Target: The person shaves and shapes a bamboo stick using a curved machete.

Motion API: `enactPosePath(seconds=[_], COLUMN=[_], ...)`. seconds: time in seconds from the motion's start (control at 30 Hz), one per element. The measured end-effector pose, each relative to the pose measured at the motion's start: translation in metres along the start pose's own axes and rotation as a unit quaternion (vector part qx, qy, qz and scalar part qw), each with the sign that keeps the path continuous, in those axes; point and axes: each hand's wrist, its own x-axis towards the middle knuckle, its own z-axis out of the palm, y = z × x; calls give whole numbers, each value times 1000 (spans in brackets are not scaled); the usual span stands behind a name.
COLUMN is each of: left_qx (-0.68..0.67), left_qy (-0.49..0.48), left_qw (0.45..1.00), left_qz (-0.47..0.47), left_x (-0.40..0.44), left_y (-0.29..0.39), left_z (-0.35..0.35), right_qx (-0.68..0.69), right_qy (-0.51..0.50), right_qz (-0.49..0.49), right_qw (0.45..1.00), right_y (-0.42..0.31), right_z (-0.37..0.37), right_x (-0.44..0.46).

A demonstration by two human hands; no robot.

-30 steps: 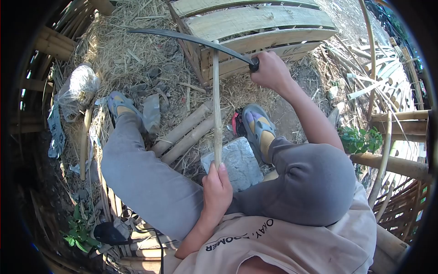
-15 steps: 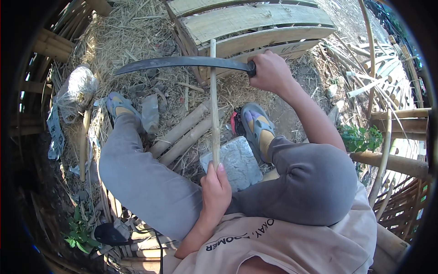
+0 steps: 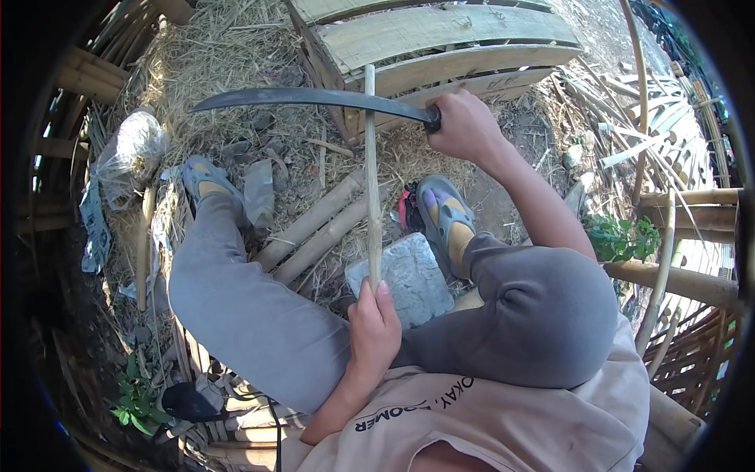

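My left hand [image 3: 374, 326] is closed round the lower end of a thin, pale wooden stick [image 3: 372, 189], which stands out away from me. At the far right, my right hand [image 3: 465, 126] grips the dark handle of a machete [image 3: 314, 97]. Its long, curved grey blade points left and crosses the stick close to the far tip. Whether the blade lies in front of the stick or bears on its edge is hard to make out. Below the stick's near half lies a grey stone block [image 3: 409, 279] on the ground, between my legs.
A slatted wooden crate [image 3: 448, 35] stands just beyond the blade. Two bamboo poles [image 3: 314, 220] lie on the straw-covered ground between my feet. A stuffed plastic bag [image 3: 134, 153] is at the left. Bamboo rails [image 3: 676, 283] and split strips lie to the right.
The machete's blade has tilted, its tip moving slightly up and left. The stick has shifted a little to the right at its far end. My left hand stays nearly in place.
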Motion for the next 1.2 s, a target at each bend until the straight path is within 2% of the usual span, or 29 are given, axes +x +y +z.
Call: enactPosePath(seconds=[0.13,0.27,0.37,0.47,0.57,0.7,0.8,0.9,1.2], left_qx=[23,39,37,33,35,26,20,14,-33], left_qy=[4,5,8,4,5,6,7,0,-18], left_qw=[1000,999,999,999,999,1000,1000,1000,999], left_qz=[-5,-13,-9,-17,-16,-11,-1,-5,-23], left_x=[0,-1,-1,0,0,0,-2,-2,-4], left_y=[-2,-1,-1,-1,-1,-3,-5,-3,2], left_z=[1,0,-1,1,0,2,2,3,-2], right_qx=[-34,-24,-4,5,-3,41,66,52,227], right_qy=[20,36,19,20,14,9,-5,33,-33], right_qz=[-25,31,30,-23,-36,69,63,35,63], right_qw=[999,999,999,1000,999,997,996,997,971], right_y=[-4,3,11,1,-3,17,24,20,27], right_z=[-7,-7,-5,0,1,7,3,8,5], right_x=[4,23,25,12,9,27,21,11,-20])
